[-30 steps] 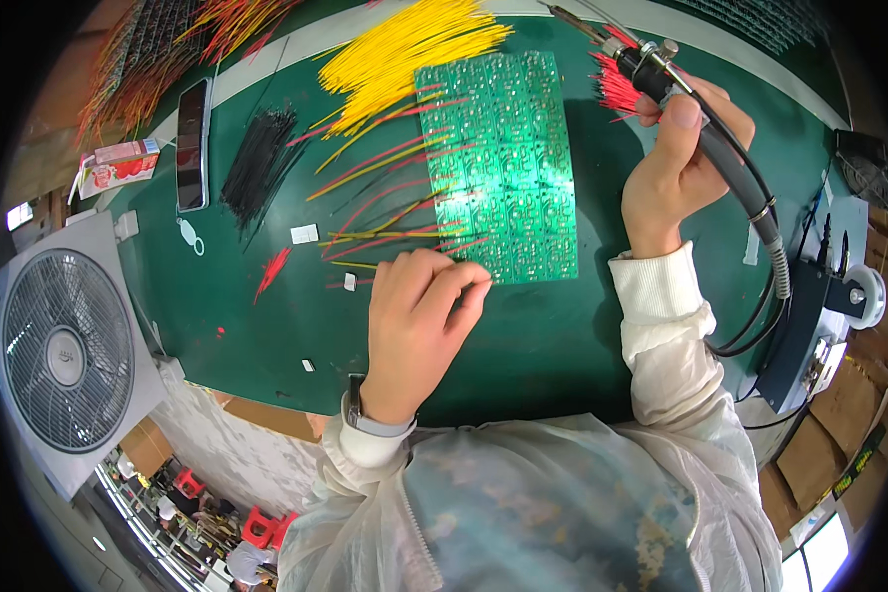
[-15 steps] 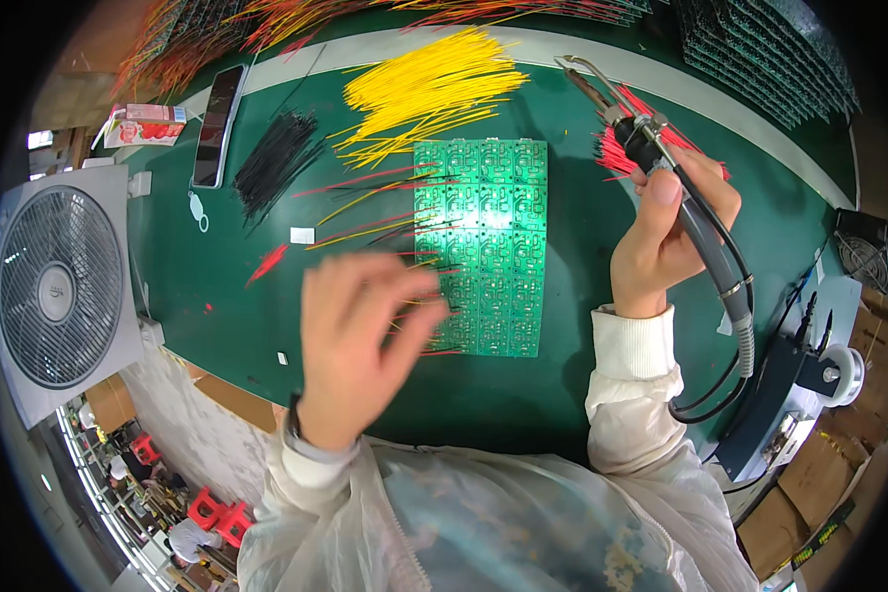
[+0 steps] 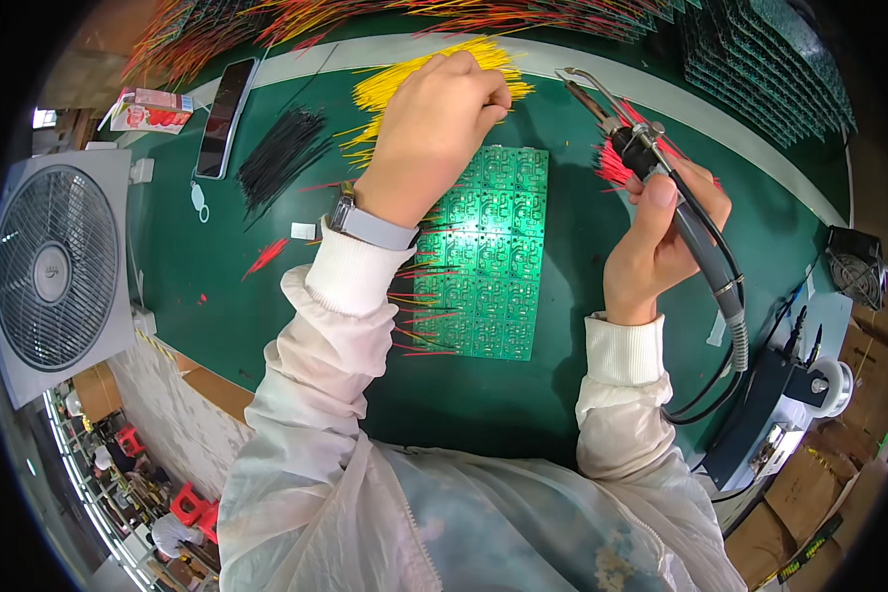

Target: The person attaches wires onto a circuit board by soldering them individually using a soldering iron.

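Observation:
My left hand (image 3: 439, 123) lies over the pile of yellow wires (image 3: 375, 91), its fingers curled closed. Whatever is between the fingertips is hidden. My right hand (image 3: 661, 232) grips a soldering iron (image 3: 698, 237) with a solder-feed tube along it; its tip points up and away, raised above the bench. Between my arms sits a green panel of circuit boards (image 3: 498, 247). Red, yellow and black wires (image 3: 426, 318) stick out past the panel's left side, partly covered by my left wrist.
Black wires (image 3: 281, 153), a phone (image 3: 225, 118) and a drink carton (image 3: 151, 111) are at the left, beside a fan (image 3: 54, 266). Red wires (image 3: 612, 166) lie behind the iron. A soldering station with a solder reel (image 3: 834, 388) stands at right. Stacked boards (image 3: 760, 64) fill the far right.
My left hand has moved from the panel's left edge up to the yellow wires, and its fingers have closed. My right hand has barely shifted, still holding the soldering iron.

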